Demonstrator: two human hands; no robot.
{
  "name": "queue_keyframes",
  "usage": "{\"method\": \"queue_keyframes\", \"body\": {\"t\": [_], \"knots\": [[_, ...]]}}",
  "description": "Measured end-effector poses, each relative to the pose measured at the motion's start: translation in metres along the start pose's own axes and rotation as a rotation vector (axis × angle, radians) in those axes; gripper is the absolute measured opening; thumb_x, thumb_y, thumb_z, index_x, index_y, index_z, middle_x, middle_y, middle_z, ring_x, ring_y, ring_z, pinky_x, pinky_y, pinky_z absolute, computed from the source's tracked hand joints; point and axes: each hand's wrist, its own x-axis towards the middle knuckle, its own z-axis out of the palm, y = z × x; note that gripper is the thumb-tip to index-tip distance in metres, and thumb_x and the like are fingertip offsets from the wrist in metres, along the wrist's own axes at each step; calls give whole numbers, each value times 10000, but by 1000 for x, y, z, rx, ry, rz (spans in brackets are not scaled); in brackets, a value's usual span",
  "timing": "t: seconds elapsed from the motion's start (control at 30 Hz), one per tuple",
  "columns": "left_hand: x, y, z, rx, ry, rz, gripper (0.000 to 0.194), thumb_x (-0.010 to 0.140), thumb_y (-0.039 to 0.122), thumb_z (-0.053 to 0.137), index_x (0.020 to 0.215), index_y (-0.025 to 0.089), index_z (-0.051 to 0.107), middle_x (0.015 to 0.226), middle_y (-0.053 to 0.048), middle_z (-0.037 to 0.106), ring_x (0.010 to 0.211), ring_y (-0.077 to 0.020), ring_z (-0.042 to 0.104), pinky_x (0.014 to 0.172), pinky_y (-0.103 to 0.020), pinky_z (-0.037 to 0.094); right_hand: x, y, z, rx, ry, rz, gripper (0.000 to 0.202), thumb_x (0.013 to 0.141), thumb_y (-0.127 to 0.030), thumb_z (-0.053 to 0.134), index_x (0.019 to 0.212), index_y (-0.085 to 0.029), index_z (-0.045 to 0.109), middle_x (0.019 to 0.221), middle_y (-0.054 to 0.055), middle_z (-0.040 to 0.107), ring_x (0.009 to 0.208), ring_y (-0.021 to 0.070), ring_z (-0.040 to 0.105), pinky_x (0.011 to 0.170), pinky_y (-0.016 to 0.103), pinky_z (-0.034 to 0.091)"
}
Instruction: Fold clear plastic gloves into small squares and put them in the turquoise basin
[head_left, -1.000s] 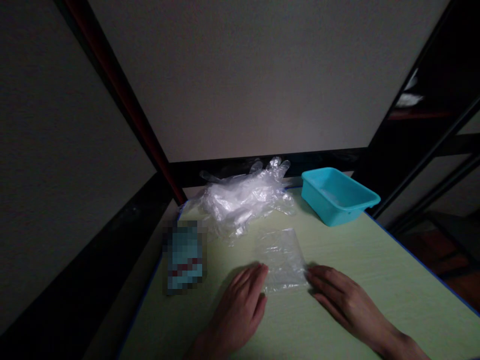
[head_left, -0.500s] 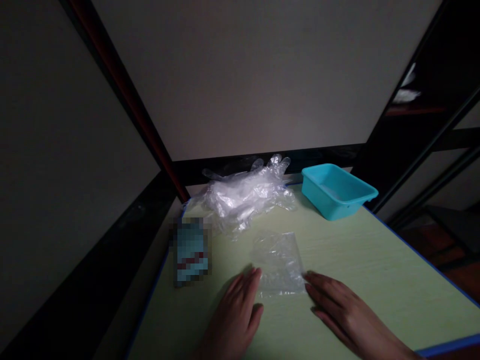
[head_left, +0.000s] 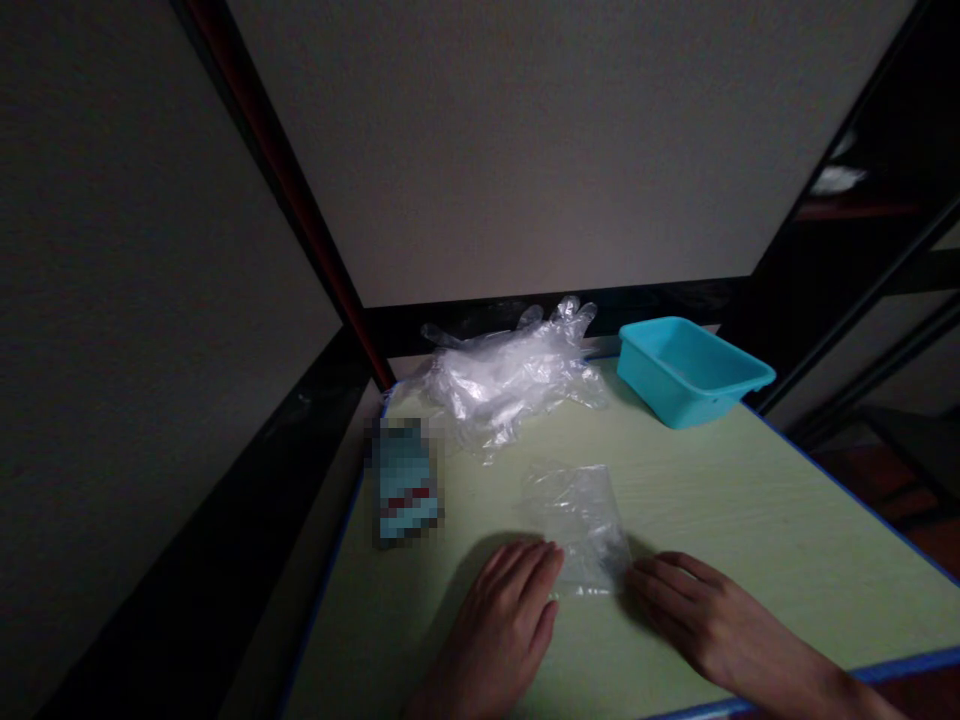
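Note:
A folded square of clear plastic (head_left: 581, 520), of the same thin film as the gloves behind it, lies flat on the table in front of me. My left hand (head_left: 506, 610) rests at its lower left edge, fingers stretched out side by side and thumb apart. At the lower right corner, my right hand (head_left: 690, 610) has its fingers bent and drawn together on the plastic's edge; its thumb is hidden beneath. Beyond the square, a crumpled heap of disposable plastic gloves (head_left: 510, 375) spreads along the back of the table.
A turquoise plastic basket (head_left: 694, 385) stands at the back right of the pale green table (head_left: 757, 510), which has a blue edge. A pixelated teal packet (head_left: 405, 485) lies near the left edge. Light panels (head_left: 525, 150) rise behind the table.
The view has shifted, moving the table things rightward in the picture. My right fingers have drawn in at the plastic's corner, and my left hand sits closer over its left edge.

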Motion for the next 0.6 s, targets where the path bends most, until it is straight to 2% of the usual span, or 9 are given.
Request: {"method": "queue_keyframes", "body": {"t": [0.1,0.33,0.6], "knots": [[4,4,-3,-59,-26,-12,369,781,125,467,1147,177,482,1113,-48,581,1013,-187,528,913,-369,432,2,0,-1,-17,-29,-24,250,877,-136,379,873,-165,628,825,50,647,758,156,568,727,306,441],[3,7,-3,-132,-78,-53,334,773,133,495,1100,198,510,1088,-30,586,991,-187,524,901,-363,430,8,2,-7,-36,-52,-52,264,867,-108,380,778,-165,623,760,51,638,641,140,555,630,297,435],[5,5,-4,-179,-104,-85,345,758,119,511,1090,212,514,1080,-16,579,997,-179,505,907,-344,420,-4,1,-10,109,4,-1,361,918,-142,249,955,-85,604,948,134,650,761,147,606,686,266,499]]}}
